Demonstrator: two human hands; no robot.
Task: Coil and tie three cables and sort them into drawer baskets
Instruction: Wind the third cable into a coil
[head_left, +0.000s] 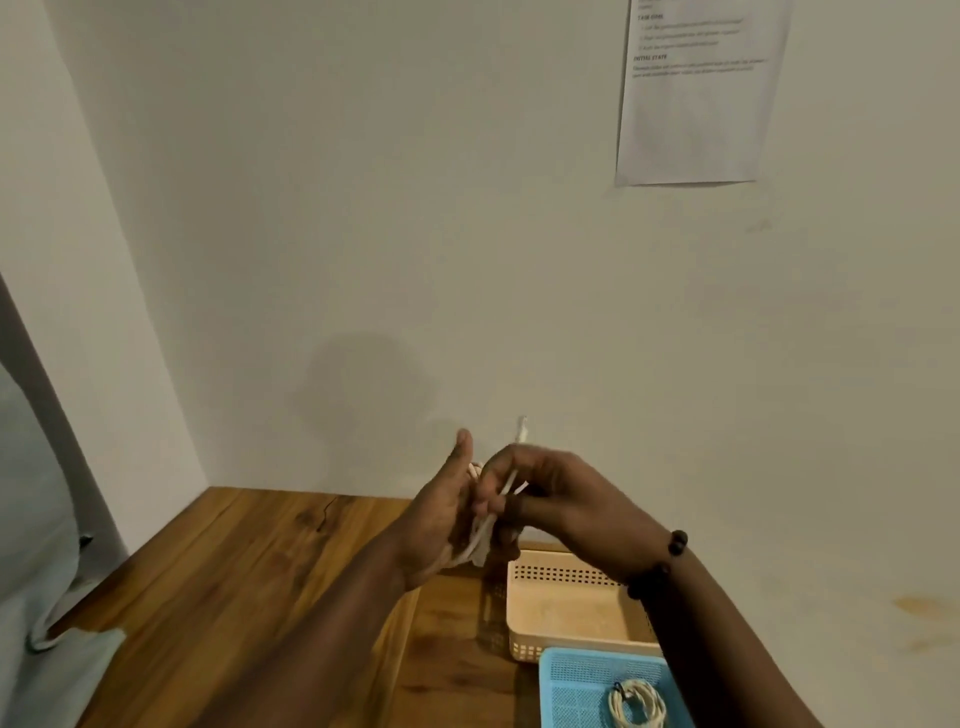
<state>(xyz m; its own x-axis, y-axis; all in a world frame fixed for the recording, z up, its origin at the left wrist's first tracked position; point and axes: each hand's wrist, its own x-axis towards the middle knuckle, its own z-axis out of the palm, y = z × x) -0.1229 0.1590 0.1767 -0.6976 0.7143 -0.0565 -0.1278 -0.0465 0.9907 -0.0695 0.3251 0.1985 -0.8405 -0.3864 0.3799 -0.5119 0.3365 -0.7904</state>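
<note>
1. Two hands are working a white cable (488, 525) above the far part of the wooden table (249, 582), near the wall (415, 208).
2. Left hand (441, 514): it is standing edge-on with the thumb raised, and the gathered loops are lying against its palm; its fingers are hidden behind the hand, so whether they are curling round the loops cannot be told. It appears to be serving as the former for the coil.
3. Right hand (540, 499): its fingers are pinching the loose end of the cable, whose plug (521, 428) is sticking up past the knuckles. This end is probably being led round the bundle to tie it.
4. Beaded bracelet (657, 564): it is sitting on the right wrist.
5. Beige basket (571, 574): it is standing on the table just below the hands, with nothing visible inside; likely waiting for this cable.
6. Blue basket (571, 680): it is lying nearer the person, touching the beige one, and is holding one coiled, tied white cable (636, 701). One cable appears sorted.
7. Printed sheet (696, 88): it is hanging on the wall, its text too small to read.
8. Grey cloth (47, 597): it is draping over the table's left edge.
</note>
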